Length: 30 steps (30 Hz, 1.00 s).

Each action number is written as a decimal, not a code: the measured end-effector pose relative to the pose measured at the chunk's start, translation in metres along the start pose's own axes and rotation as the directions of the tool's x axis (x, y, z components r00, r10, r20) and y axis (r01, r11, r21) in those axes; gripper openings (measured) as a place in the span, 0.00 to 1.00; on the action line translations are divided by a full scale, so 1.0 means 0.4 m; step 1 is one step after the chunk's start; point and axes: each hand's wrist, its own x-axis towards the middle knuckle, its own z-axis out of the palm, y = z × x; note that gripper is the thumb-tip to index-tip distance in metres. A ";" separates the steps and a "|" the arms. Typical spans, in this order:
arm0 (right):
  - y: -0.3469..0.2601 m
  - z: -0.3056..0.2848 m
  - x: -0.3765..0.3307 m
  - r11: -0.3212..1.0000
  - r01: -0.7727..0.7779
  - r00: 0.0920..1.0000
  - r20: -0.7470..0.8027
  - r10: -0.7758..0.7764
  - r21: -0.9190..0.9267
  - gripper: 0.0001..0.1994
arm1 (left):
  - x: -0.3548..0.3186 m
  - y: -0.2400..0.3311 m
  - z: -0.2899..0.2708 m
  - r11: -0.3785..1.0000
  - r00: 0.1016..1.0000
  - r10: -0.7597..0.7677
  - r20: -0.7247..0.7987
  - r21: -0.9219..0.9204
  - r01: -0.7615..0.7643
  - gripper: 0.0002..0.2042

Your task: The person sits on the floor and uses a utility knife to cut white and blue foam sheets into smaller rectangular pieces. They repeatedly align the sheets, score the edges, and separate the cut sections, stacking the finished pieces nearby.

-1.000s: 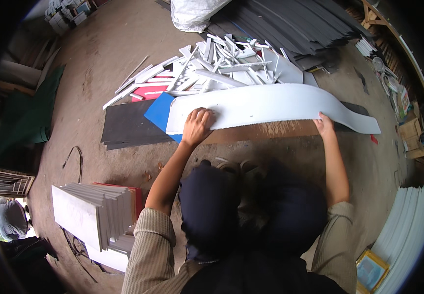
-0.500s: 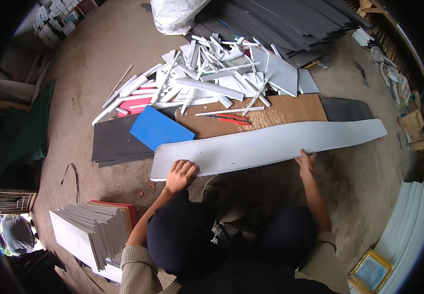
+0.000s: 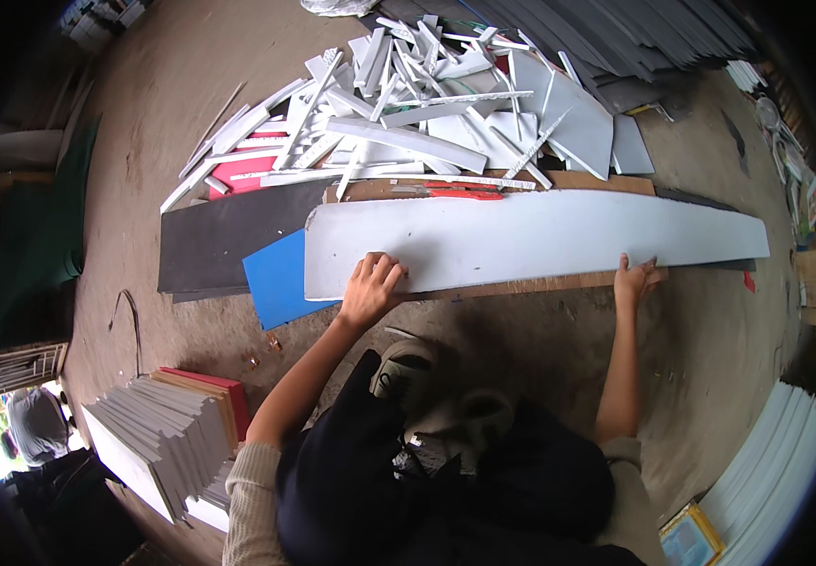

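Note:
A long white foam-like sheet (image 3: 521, 241) lies across the brown board (image 3: 540, 285), covering most of it. My left hand (image 3: 372, 288) is closed over the sheet's near edge by its left end, fingers curled on top. Toward the right end, my right hand (image 3: 636, 278) grips the same edge, thumb above and the other fingers partly hidden. A blue sheet (image 3: 276, 274) sticks out from under the white one at the left. Just beyond the far edge shows a red-handled hand tool (image 3: 465, 193), partly covered.
White offcut strips (image 3: 408, 141) are heaped beyond the sheet. Dark flat sheets (image 3: 229, 226) lie at the left, and more dark sheets (image 3: 606, 38) at the back. Upright white panels (image 3: 158, 434) stand near left; a white stack (image 3: 766, 472) and a gold-framed piece (image 3: 693, 538) sit near right.
Both hands have moved the white sheet slightly right and laid it flatter over the brown board. The blue sheet has shifted nearer me. The view has tilted, showing my shoes.

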 end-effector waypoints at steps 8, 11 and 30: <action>-0.413 0.201 -0.134 0.413 0.850 0.342 0.253 -0.905 0.327 0.16 | -0.111 -0.047 -0.034 0.727 0.647 -0.646 -0.404 -0.069 0.683 0.20; -0.456 0.275 -0.132 0.388 0.877 0.296 0.318 -0.901 0.282 0.16 | -0.147 -0.125 -0.033 0.594 0.529 -0.799 -0.286 -0.510 0.622 0.18; -0.524 0.315 -0.132 0.104 0.994 0.110 0.382 -0.917 -0.037 0.10 | -0.073 -0.143 -0.012 0.538 0.666 -0.746 0.008 -0.582 0.609 0.22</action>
